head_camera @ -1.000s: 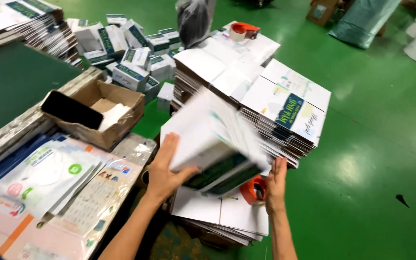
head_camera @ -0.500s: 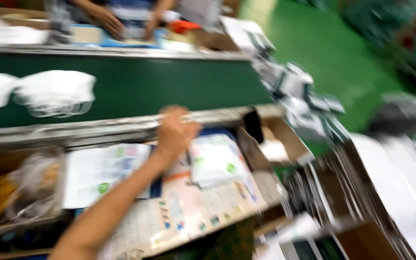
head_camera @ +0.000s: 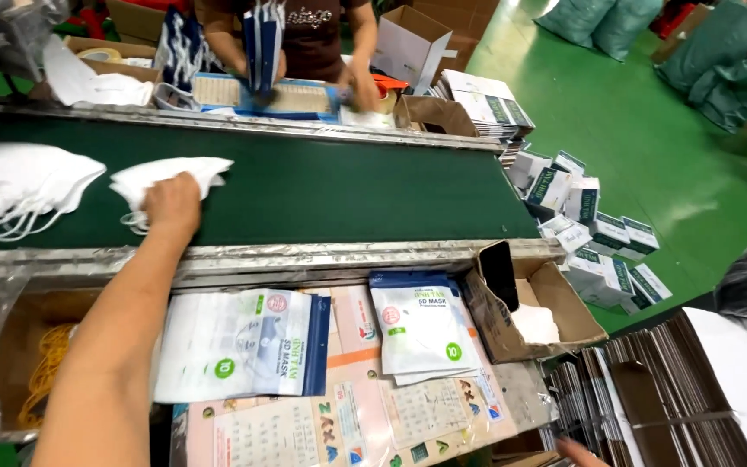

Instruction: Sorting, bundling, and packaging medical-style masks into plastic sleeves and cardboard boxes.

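Observation:
My left hand [head_camera: 170,203] reaches across onto the green conveyor belt [head_camera: 330,190] and closes on a small stack of white face masks [head_camera: 179,171]. A bigger heap of white masks [head_camera: 19,186] lies on the belt just left of it. Only the fingertips of my right hand [head_camera: 577,451] show at the bottom edge, near the flat cartons [head_camera: 650,389]; what they grip is hidden. Below my left arm lie two stacks of printed mask pouches [head_camera: 244,346] [head_camera: 421,324] on a plastic-covered work surface.
A person across the belt handles blue pouches [head_camera: 261,43]. An open cardboard box [head_camera: 555,303] with a dark phone stands at the right. Small white-green boxes [head_camera: 590,233] lie scattered on the green floor. Yellow rubber bands [head_camera: 45,372] sit in a tray at left.
A second ago both hands held a bundle of flat cartons. The view has swung left to the belt, and my left arm has stretched out onto the masks.

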